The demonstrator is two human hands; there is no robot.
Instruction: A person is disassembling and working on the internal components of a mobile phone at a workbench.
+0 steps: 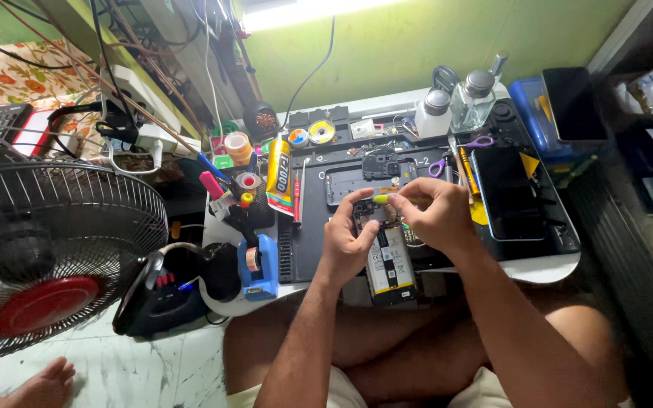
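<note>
1. Setting: a small white work table (546, 268) against a green wall, covered by a dark repair mat (307, 249). The person sits cross-legged at its near edge. A caged floor fan (43, 249) stands on the tiled floor off the left edge.

2. Item in hand: an opened phone (388, 264), back cover off and battery exposed, lies at the near edge of the table, its lower end overhanging toward the person's lap.

3. Left hand (348, 238): fingers curled and clamped on the phone's upper left side. Judged a steadying grip, keeping the phone from shifting under the tool.

4. Right hand (436, 215): thumb and fingers pinched together on a yellow-green handled tool (381, 199), held level above the phone's top end. The tip is hidden behind the left fingers; what it contacts cannot be told.

5. Surroundings: a second dark phone (506, 193) lies face up toward the right edge, well apart from the hands. Purple-handled scissors (479, 141) and two clear bottles (471, 98) stand near the far edge. A glue tube (278, 175) and a blue tape dispenser (257, 266) lie toward the left edge.

6. Obstructions: small parts lie on the mat just beyond the hands. The space around the open phone is tight.
</note>
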